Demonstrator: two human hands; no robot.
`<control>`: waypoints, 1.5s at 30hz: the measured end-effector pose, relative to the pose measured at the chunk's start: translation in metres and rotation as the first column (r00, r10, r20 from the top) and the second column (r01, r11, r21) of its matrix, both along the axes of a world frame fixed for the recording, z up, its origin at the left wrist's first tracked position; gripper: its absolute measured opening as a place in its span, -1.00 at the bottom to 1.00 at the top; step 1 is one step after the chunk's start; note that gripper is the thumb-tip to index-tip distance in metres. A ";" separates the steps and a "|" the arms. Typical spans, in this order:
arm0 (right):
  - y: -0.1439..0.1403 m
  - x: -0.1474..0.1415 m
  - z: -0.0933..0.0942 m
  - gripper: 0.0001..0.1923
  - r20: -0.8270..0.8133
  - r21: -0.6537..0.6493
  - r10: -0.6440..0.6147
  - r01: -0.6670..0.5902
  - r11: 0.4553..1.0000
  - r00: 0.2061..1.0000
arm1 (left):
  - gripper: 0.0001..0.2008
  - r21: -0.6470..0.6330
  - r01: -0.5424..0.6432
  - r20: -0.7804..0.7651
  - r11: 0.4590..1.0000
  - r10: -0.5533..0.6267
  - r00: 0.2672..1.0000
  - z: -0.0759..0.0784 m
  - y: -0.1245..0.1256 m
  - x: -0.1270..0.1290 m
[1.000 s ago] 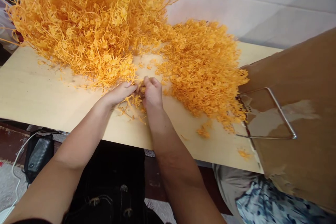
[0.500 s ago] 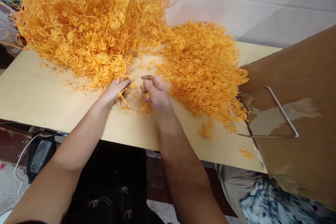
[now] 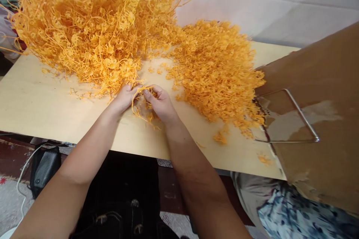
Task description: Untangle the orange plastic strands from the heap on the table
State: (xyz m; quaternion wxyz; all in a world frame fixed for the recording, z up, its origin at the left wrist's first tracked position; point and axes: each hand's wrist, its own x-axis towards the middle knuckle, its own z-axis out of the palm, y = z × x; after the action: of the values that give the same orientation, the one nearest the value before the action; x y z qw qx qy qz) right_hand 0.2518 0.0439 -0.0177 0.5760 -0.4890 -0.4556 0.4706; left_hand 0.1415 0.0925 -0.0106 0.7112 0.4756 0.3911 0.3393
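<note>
Between my hands is an orange plastic sprue strand [image 3: 135, 106] with small spidery pieces on it. My left hand [image 3: 127, 97] is closed on the strand at the edge of the large tangled heap of orange strands [image 3: 92, 33]. With thumb and fingers pinched, my right hand [image 3: 160, 101] grips the same strand from the right. Some fingertips of both hands are hidden. To the right lies a pile of loose orange pieces [image 3: 218, 71], small and spidery, apart from my right hand.
Both heaps rest on a pale tabletop [image 3: 42, 108] against a white wall [image 3: 280, 3]. A cardboard box [image 3: 322, 119] with a bent metal rod [image 3: 301, 114] stands at the right. Patterned cloth [image 3: 297, 213] lies below it. A black mesh pouch [image 3: 46, 168] hangs under the table's left side.
My right hand has moved left and closed on the strand beside my left hand. The strand's loop has been drawn up between them. The left hand has shifted slightly right.
</note>
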 end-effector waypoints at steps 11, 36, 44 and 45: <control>0.004 0.006 -0.003 -0.68 -0.045 -0.048 -0.151 0.148 0.988 0.988 | -0.75 0.061 0.117 -0.002 0.991 -0.117 0.993 -0.005 0.001 -0.004; 0.003 0.045 0.012 -0.99 -0.225 -0.084 -0.537 0.533 0.842 0.813 | -0.86 -0.108 0.027 0.026 0.994 -0.024 0.999 0.005 0.004 -0.007; 0.001 0.055 0.012 -0.73 0.021 -0.083 -0.527 0.526 0.846 0.850 | -0.86 -0.116 0.049 0.118 0.992 -0.035 0.992 0.004 0.012 -0.008; 0.001 0.053 0.012 -0.71 0.061 -0.093 -0.505 0.509 0.856 0.861 | -0.86 -0.111 0.057 0.117 0.992 -0.044 0.992 0.005 0.012 -0.008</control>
State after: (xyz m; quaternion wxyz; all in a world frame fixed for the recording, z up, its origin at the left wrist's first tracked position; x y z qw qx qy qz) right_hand 0.3046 0.0449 -0.0054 0.6448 -0.6296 -0.2951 0.3173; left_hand 0.1332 0.1049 -0.0060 0.7669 0.4237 0.3563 0.3248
